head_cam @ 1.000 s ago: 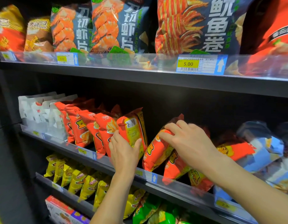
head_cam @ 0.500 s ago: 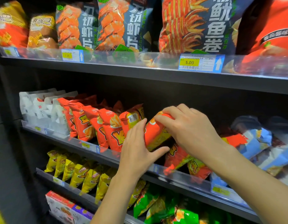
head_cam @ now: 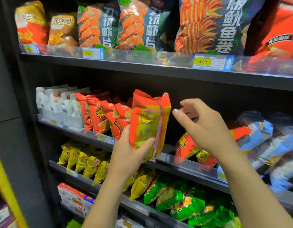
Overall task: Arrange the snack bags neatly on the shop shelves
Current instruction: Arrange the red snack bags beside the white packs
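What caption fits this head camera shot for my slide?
Left hand stands an orange bag upright on the middle shelf; right hand open beside it.

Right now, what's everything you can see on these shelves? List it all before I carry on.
Held bag: one, orange-yellow, upright in left hand, middle shelf.
Orange bags: a row, orange-red, standing left of the held bag.
White bags: a few, far left, middle shelf.
Fallen bags: about three, orange, lying tilted right of the gap.
Blue bags: several, blue-white, far right, blurred.
Shrimp bags: two, dark with orange, top shelf.
Squid bag: one, dark with orange, top shelf.
Price tag: 5.00, yellow-blue, top rail.
Yellow bags: a row, lower shelf.
Green bags: several, lower right.
Left hand: gripping held bag.
Right hand: open, empty.
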Demonstrator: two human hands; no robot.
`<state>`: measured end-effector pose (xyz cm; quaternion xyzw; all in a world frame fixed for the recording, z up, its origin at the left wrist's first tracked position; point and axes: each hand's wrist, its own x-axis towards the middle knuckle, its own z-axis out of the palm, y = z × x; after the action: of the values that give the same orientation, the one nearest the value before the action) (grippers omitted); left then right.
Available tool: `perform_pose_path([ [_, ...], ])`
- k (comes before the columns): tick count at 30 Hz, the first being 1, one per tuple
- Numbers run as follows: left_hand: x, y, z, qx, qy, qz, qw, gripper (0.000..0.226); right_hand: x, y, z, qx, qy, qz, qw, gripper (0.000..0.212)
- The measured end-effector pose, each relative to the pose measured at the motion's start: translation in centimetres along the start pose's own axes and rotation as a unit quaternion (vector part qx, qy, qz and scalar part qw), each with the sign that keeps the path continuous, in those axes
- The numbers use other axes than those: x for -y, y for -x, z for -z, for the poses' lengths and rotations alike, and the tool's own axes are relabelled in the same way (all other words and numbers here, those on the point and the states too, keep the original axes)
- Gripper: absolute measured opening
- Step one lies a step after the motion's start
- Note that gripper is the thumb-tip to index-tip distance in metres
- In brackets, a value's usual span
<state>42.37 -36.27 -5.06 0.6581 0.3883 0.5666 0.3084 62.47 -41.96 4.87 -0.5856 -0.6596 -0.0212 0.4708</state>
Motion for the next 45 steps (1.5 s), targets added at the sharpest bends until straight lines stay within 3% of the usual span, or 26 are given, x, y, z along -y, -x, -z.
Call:
perform_pose_path([
  [2, -0.4, 0.8, 1.1, 0.003, 0.058, 0.039, 0.998, 0.041, -0.5, 0.6, -1.5, 0.048, -0.036, -0.075, 0.995, 0.059],
  [5, -0.7, 2.1, 2.2, 0.025, 0.128, 0.087, 0.988, 0.035, -0.6, 2.1, -4.4, 0.139, -0.158, -0.150, 0.966, 0.093],
  [8, -0.6, 3.4, 2.9, 0.064, 0.157, 0.119, 0.978, 0.035, -0.1, 4.2, -6.8, 0.186, -0.298, -0.199, 0.915, 0.075],
  [11, -0.3, 4.6, 3.3, 0.093, 0.173, 0.146, 0.970, 0.037, 0.1, 6.2, -8.6, 0.173, -0.358, -0.218, 0.891, 0.076],
  [16, 0.2, 6.4, 3.5, 0.126, 0.153, 0.170, 0.965, 0.045, 0.3, 8.8, -9.9, 0.116, -0.374, -0.246, 0.887, 0.079],
  [20, -0.1, 7.3, 2.9, 0.141, 0.103, 0.162, 0.971, 0.029, -0.4, 10.5, -9.7, 0.080, -0.404, -0.249, 0.877, 0.059],
  [22, -0.4, 7.8, 2.6, 0.170, 0.134, 0.186, 0.959, 0.037, -1.0, 11.3, -9.1, 0.070, -0.424, -0.254, 0.867, 0.051],
  [24, -0.7, 8.2, 2.0, 0.189, 0.188, 0.217, 0.939, 0.046, -2.0, 12.0, -8.5, 0.063, -0.456, -0.282, 0.842, 0.056],
  [29, -1.4, 8.6, 0.0, 0.081, 0.286, 0.291, 0.909, 0.080, -4.8, 13.9, -6.9, 0.054, -0.560, -0.375, 0.737, 0.061],
  [31, -1.9, 9.1, -1.0, 0.071, 0.294, 0.299, 0.905, 0.082, -5.9, 14.7, -6.1, 0.058, -0.573, -0.380, 0.724, 0.059],
  [35, -2.5, 10.4, -2.9, 0.084, 0.271, 0.301, 0.910, 0.082, -7.6, 15.7, -5.1, 0.068, -0.558, -0.368, 0.741, 0.059],
  [38, -3.1, 11.3, -4.2, 0.118, 0.231, 0.290, 0.921, 0.075, -8.1, 16.3, -4.4, 0.075, -0.474, -0.337, 0.810, 0.058],
  [42, -3.9, 12.2, -6.6, 0.155, 0.129, 0.241, 0.949, 0.034, -7.5, 17.0, -4.0, 0.077, -0.370, -0.271, 0.885, 0.055],
  [43, -3.6, 12.3, -7.0, 0.134, 0.102, 0.236, 0.957, 0.028, -7.4, 17.1, -3.8, 0.085, -0.358, -0.267, 0.891, 0.056],
  [45, -2.9, 12.4, -7.1, 0.118, 0.092, 0.243, 0.959, 0.040, -7.7, 17.3, -3.4, 0.107, -0.358, -0.280, 0.884, 0.063],
])
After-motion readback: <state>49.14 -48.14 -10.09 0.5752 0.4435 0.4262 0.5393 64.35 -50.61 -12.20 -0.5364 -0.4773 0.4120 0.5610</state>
